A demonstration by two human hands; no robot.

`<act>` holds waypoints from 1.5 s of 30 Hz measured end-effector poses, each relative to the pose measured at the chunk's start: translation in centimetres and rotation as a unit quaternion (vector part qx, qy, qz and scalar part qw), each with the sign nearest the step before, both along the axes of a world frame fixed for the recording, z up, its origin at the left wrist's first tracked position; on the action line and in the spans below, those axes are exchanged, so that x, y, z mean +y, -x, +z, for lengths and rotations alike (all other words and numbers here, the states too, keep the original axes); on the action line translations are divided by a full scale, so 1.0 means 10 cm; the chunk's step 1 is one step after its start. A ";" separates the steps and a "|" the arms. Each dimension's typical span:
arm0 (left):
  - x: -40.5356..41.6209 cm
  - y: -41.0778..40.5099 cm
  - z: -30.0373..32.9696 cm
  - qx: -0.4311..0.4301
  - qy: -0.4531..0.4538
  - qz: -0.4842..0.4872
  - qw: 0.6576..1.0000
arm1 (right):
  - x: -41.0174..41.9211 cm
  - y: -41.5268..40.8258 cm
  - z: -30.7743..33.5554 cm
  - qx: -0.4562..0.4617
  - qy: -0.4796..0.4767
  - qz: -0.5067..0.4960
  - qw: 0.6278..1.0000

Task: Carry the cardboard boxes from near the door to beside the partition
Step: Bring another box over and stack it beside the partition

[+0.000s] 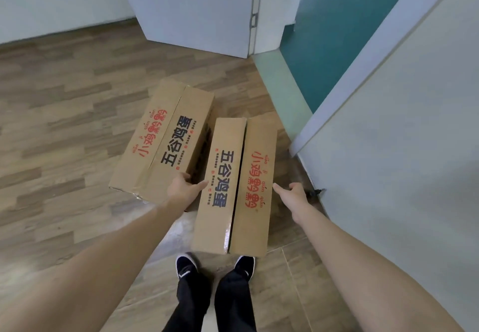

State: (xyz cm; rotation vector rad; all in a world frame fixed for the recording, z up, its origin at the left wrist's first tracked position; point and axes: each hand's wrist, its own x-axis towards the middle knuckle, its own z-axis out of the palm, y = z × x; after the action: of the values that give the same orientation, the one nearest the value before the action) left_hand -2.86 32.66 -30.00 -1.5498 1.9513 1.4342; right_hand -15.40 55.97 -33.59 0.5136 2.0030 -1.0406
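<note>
Lying on the wood-pattern floor (pixel 64 129) are two long cardboard boxes with red and dark printed characters on their top flaps. The near box (pixel 234 189) runs from about six o'clock toward twelve, its near end just in front of two black shoes (pixel 186 267); the far box (pixel 162 142) sits just beside it at roughly ten o'clock, angled, with a narrow dark gap between the two. The left hand (pixel 182 189) reaches into that gap, thumb stretched toward the near box's left top edge and fingers dipping out of sight between the boxes, so whether they curl cannot be told. The right hand (pixel 294 196) is spread at the near box's right side, at about three o'clock of it, thumb pointing at the top edge, fingers hidden below; contact cannot be made out. A white door (pixel 388 176) stands open at two o'clock, teal flooring (pixel 324 46) beyond it at one o'clock.
</note>
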 end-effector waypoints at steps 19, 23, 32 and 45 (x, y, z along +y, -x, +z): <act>-0.79 1.14 -3.72 -0.064 -0.106 0.002 0.992 | -0.54 0.91 -3.36 -0.058 -0.024 -0.061 0.996; -0.85 1.18 -3.83 -0.069 -0.122 -0.012 0.990 | -0.57 0.98 -3.43 -0.064 -0.033 -0.052 0.996; -0.78 1.18 -3.78 -0.048 -0.130 0.019 0.990 | -0.56 0.94 -3.45 -0.058 -0.020 -0.064 0.996; -0.55 1.00 -1.80 -0.019 -0.115 -0.015 0.993 | -0.21 0.63 -1.62 -0.047 0.079 -0.121 0.988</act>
State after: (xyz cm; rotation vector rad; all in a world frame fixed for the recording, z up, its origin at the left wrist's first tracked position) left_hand -12.87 27.21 -48.01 -1.4280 1.7108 1.5447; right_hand -21.73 53.85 -49.75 0.7192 1.7895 -1.2857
